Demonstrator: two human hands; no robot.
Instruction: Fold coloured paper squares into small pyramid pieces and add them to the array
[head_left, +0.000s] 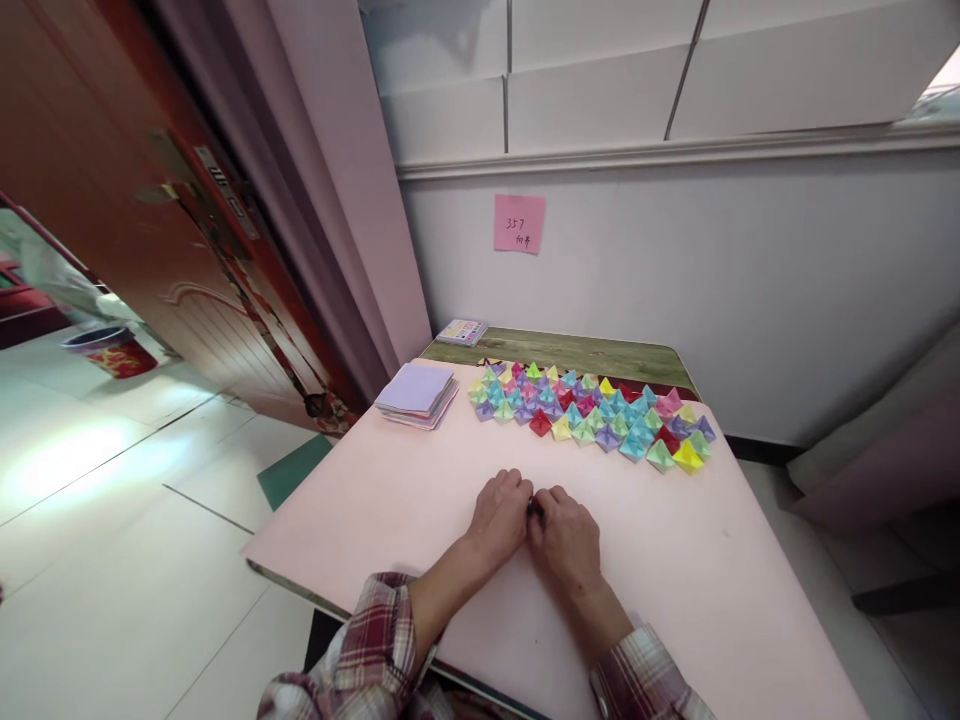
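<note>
Both hands are resting together near the front middle of the pink counter (390, 500). The left hand (501, 515) and the right hand (568, 535) are touching at the fingertips, fingers curled narrow and pinching a small dark piece (535, 508) between them; what the piece is cannot be told, since the fingers are covering most of it. Plaid sleeves are showing at both wrists.

Beyond the hands, well apart from them, a spread of folded paper shapes (592, 412) in many colours is lying in close rows across the far part of the counter. To its left a stack of square paper sheets (417, 393) is sitting, lilac on top. Farther back, a small colourful packet (462, 331) is lying on a wooden surface (600, 352) against the wall, where a pink note (519, 223) is sticking. Nothing is lying between the hands and the shapes.
</note>
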